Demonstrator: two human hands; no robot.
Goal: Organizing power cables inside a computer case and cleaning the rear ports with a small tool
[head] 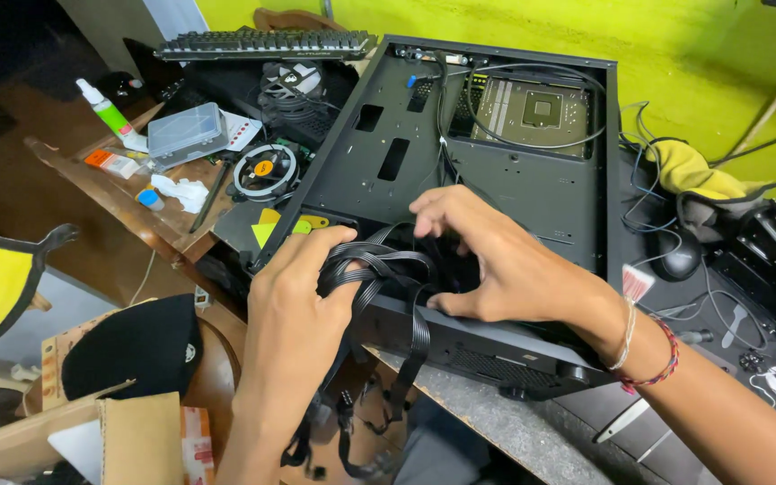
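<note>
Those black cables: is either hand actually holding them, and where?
The left hand grips the flat black cables at their looped bend; the right hand reaches into the computer case.

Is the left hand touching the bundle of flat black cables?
Touching. The head view shows the left hand wrapped around the flat black cables, fingers curled over them at the computer case edge.

Bright, even light; edges perhaps slightly warped.

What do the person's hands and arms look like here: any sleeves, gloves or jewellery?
Both hands are bare, with no gloves and no sleeves in view. The right hand has two thin wrist bands: a pale string bracelet and a red braided bracelet. The left hand wears nothing.
</note>
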